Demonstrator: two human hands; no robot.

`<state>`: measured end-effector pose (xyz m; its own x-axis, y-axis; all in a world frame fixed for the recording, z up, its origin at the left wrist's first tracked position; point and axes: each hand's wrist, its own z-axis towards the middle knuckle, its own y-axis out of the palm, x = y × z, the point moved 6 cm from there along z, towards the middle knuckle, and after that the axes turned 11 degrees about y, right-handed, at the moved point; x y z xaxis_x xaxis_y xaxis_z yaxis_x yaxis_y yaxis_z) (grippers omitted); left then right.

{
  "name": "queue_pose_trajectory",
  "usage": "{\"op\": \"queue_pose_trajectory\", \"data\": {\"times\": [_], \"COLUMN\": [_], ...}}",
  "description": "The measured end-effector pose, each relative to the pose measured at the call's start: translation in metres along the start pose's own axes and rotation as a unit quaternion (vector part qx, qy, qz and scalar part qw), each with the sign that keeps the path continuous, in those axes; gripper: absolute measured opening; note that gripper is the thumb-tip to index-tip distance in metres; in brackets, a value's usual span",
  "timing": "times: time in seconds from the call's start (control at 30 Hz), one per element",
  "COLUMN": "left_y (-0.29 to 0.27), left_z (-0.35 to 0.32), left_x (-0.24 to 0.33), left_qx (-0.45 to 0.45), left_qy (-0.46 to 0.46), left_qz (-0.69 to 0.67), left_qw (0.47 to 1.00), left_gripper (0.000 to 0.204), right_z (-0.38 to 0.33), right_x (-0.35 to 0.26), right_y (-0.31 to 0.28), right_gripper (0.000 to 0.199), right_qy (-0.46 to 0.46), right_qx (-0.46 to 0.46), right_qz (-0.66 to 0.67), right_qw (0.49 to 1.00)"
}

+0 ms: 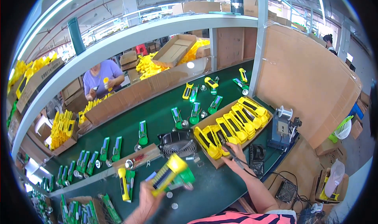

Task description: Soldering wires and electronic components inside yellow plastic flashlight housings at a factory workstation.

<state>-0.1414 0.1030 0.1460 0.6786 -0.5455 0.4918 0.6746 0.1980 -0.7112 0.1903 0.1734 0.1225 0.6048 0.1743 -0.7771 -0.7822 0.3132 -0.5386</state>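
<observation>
My left hand (149, 199) is closed round a yellow lamp housing (170, 174) with a dark panel, blurred by motion. A green part (185, 177) hangs close beside it; whether they are joined I cannot tell. Out to the right, my right hand (235, 158) grips a slim black soldering iron (231, 151) whose cord trails over my wrist. It is at the near edge of a cardboard tray (215, 163) filled with yellow lamp housings (232, 125). Another yellow housing (123, 184) lies with a green part left of my left hand.
A black fan (177, 144) stands left of the tray. To the right is a soldering station (280, 133) with a wire spool (285, 113). Green lamp parts (142, 132) line the green bench. Behind a cardboard barrier (149, 86), a person (103, 79) handles yellow parts.
</observation>
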Motion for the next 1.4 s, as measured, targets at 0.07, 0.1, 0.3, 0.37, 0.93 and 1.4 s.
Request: {"op": "queue_pose_trajectory", "data": {"times": [0.07,0.1,0.3,0.37,0.93,1.4], "left_y": [-0.029,-0.027,0.052,0.089,0.115,0.088], "left_z": [0.079,0.116,0.253,0.263,0.32,0.002], "left_x": [-0.015,-0.034,-0.206,-0.244,-0.1,0.09], "left_qx": [0.021,0.033,0.106,0.112,-0.069,-0.472], "left_qy": [0.069,0.096,-0.07,-0.118,0.317,0.321], "left_qz": [0.095,0.124,0.138,0.163,0.044,0.175], "left_qw": [0.993,0.987,0.982,0.973,0.945,0.803], "left_gripper": [0.048,0.047,0.044,0.047,0.054,0.065], "right_z": [0.007,0.01,0.018,0.022,0.033,0.037], "right_x": [0.004,0.01,0.0,0.003,-0.004,-0.021], "right_y": [0.011,0.016,0.031,0.036,0.05,-0.002], "right_gripper": [0.053,0.055,0.056,0.058,0.054,0.042], "right_qy": [0.023,0.029,-0.006,0.009,0.0,-0.139], "right_qx": [-0.023,-0.024,-0.023,-0.03,-0.048,0.182], "right_qz": [-0.025,-0.023,-0.068,-0.072,-0.204,-0.108], "right_qw": [0.999,0.999,0.997,0.997,0.978,0.967]}}
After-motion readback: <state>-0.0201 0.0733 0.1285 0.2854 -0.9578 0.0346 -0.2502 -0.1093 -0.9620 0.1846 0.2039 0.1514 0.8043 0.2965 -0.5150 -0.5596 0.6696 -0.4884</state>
